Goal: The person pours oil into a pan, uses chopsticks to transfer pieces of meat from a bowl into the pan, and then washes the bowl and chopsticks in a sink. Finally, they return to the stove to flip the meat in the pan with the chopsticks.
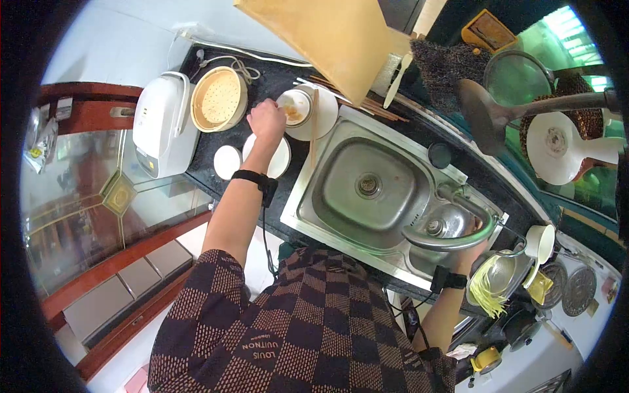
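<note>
My left hand (pixel 267 119) is closed at the rim of a small white bowl (pixel 295 106) with orange-brown food residue inside. That bowl sits on or just over a white plate (pixel 321 124), with wooden chopsticks (pixel 314 128) lying across the plate's edge. Two more white dishes, a small one (pixel 227 162) and a larger one (pixel 280 157), are below my left wrist; my forearm partly covers the larger. At the sink's right end, my right hand (pixel 473 243) is beside the curved metal faucet (pixel 452 242), which hides its fingers.
A steel sink (pixel 354 203) with a large and a small basin lies in the middle. A white rice cooker (pixel 164 124) and a beige steamer basket (pixel 219 99) stand at the left. Right of the sink, pale yellow vegetable strips (pixel 488 285) hang over a strainer. A ladle (pixel 481 118) hangs upper right.
</note>
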`<control>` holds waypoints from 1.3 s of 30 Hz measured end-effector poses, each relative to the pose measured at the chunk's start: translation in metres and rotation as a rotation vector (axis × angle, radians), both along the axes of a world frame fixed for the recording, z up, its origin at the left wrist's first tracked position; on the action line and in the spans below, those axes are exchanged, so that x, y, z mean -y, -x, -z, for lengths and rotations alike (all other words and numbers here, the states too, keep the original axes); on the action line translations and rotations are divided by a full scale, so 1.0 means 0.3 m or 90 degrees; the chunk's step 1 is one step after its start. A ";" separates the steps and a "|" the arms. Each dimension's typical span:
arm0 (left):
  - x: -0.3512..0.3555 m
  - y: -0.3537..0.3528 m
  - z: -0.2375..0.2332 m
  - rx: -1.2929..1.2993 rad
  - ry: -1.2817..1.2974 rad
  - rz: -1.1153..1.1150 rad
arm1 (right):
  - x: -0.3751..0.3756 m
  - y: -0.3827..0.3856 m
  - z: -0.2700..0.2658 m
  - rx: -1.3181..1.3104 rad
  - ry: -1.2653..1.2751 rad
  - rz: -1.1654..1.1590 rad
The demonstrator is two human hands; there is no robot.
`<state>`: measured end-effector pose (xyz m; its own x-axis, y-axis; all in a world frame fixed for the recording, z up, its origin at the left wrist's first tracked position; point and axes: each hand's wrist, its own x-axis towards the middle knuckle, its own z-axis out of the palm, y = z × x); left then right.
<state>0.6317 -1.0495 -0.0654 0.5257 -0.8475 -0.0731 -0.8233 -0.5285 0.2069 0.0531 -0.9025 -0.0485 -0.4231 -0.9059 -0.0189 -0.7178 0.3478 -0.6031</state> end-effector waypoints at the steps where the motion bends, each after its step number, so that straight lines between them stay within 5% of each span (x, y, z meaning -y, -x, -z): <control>1: 0.006 0.012 0.007 0.044 -0.019 0.000 | 0.002 -0.014 -0.016 0.008 -0.014 0.008; 22: 0.048 0.004 0.033 0.124 -0.081 0.021 | 0.009 -0.024 0.000 0.008 0.079 -0.007; 24: 0.051 -0.013 0.059 0.124 -0.067 0.014 | -0.013 0.041 0.045 -0.017 -0.116 -0.017; 27: 0.053 -0.023 0.064 0.056 -0.060 -0.010 | -0.005 -0.003 0.004 -0.021 -0.038 -0.027; 39: -0.041 0.004 -0.139 0.003 0.025 0.034 | 0.013 -0.012 -0.005 -0.038 -0.009 -0.016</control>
<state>0.6304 -1.0371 -0.0237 0.4795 -0.8768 -0.0373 -0.8513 -0.4751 0.2227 0.0569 -0.9063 -0.0469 -0.4010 -0.9160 -0.0077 -0.7611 0.3378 -0.5537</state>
